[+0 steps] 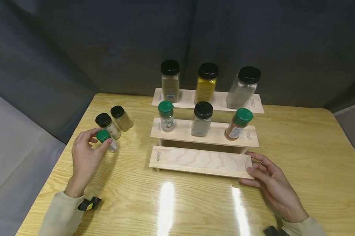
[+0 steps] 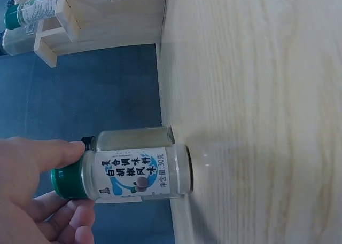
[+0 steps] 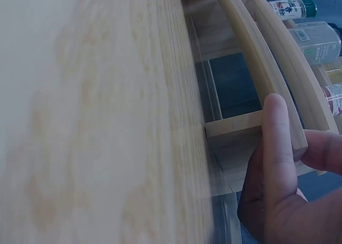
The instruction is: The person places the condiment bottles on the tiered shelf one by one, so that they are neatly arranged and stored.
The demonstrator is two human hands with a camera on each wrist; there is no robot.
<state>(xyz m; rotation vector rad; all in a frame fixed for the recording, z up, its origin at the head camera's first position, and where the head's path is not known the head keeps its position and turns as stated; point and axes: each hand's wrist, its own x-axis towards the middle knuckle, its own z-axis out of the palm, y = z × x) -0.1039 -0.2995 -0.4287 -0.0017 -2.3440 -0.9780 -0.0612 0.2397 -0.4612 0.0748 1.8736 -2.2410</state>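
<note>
At the left of the table, my left hand (image 1: 87, 154) pinches the green cap of a small spice jar (image 2: 136, 173) between thumb and fingers. The jar stands upright on the wood, its white label with blue print showing in the left wrist view. Two black-capped spice jars (image 1: 109, 125) stand right behind it. My right hand (image 1: 273, 183) grips the right end of the bottom tier of a wooden stepped rack (image 1: 199, 160), thumb on the top and fingers behind and under the board. That bottom tier bears no jars.
Three jars, two green-capped and a black-capped one (image 1: 201, 121), stand on the middle tier. Three tall black-capped jars, a yellow one (image 1: 206, 86) at centre, stand on the top tier. Dark cloth (image 1: 130, 46) hangs behind the table (image 1: 130, 203).
</note>
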